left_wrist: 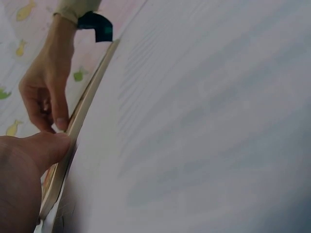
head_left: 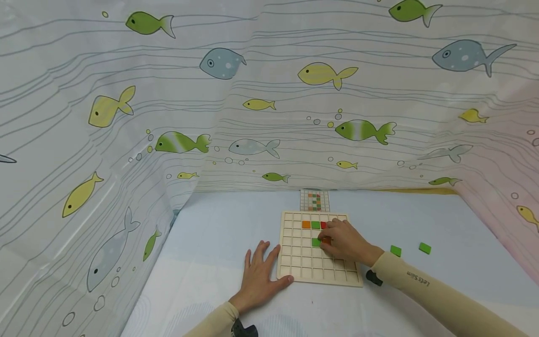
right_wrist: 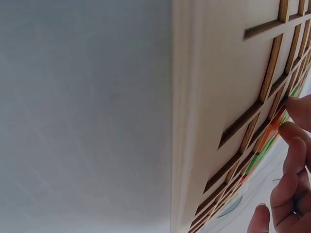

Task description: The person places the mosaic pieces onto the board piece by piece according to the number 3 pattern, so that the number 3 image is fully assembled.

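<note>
A square wooden grid board (head_left: 301,262) lies on the table. My right hand (head_left: 345,238) is over its upper right part. Thumb and forefinger pinch an orange tile (right_wrist: 273,128) at a cell beside a green tile (head_left: 316,242). The row above holds another orange tile (head_left: 306,224), a green tile (head_left: 315,225) and a red tile (head_left: 323,225), the red one partly covered by the fingers. My left hand (head_left: 262,278) rests at the board's lower left, fingers spread, its thumb on the edge; in the left wrist view this thumb (left_wrist: 51,145) lies along the board's side.
Behind the board lies a small pattern card (head_left: 315,201) with coloured squares on a grid. Two loose green tiles, a nearer one (head_left: 396,251) and a farther one (head_left: 425,248), lie to the right, beyond my right wrist. A fish-printed curtain (head_left: 273,126) stands around the table.
</note>
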The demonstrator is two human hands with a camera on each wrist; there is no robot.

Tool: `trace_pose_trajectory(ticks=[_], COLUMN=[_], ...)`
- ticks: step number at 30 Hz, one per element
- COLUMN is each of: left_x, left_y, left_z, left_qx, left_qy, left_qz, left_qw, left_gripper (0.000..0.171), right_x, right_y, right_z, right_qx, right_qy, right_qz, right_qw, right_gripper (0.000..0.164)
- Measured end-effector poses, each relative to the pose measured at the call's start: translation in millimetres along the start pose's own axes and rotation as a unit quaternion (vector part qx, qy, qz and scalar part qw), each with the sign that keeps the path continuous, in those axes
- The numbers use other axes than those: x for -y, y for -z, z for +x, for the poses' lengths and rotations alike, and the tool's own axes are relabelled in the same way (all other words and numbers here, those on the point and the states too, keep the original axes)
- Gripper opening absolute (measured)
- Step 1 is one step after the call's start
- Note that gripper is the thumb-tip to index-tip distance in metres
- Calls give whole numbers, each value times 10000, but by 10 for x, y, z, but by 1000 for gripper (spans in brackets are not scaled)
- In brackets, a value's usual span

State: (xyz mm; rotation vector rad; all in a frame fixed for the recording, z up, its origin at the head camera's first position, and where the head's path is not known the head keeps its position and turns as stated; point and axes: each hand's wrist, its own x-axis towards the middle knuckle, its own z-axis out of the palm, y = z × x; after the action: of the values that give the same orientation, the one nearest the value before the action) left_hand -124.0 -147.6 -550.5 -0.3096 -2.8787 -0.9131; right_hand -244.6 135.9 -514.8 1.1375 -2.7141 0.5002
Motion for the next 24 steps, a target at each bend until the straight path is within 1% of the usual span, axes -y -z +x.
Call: trace_pose_trajectory(ticks=[6, 10, 12, 18, 24], left_x=[-11, -9, -3, 13, 15], left_y=[7, 4, -1, -16, -11], left_z=[5, 3, -1, -3, 4], left_qx=[7, 3, 0, 4, 0], left_qy=[14, 15, 14, 7, 14], left_qz=[10, 25, 42, 81, 93], left_qw=[10000, 10000, 10000, 10000, 10000], left_gripper=[86, 86, 86, 86, 87], right_x=[-22, -71, -108, -278, -476], right_y=[61, 134, 175, 317, 523], right_z=[3, -29, -62, -212, -383], right_qx=[-17, -2, 44, 179, 35], right_qy=[-72, -250, -365, -738, -826], right_qz=[196, 409, 429, 234, -32], right_qw=[9998, 9989, 9984, 9968, 9966], right_gripper=[17, 17, 18, 18, 17])
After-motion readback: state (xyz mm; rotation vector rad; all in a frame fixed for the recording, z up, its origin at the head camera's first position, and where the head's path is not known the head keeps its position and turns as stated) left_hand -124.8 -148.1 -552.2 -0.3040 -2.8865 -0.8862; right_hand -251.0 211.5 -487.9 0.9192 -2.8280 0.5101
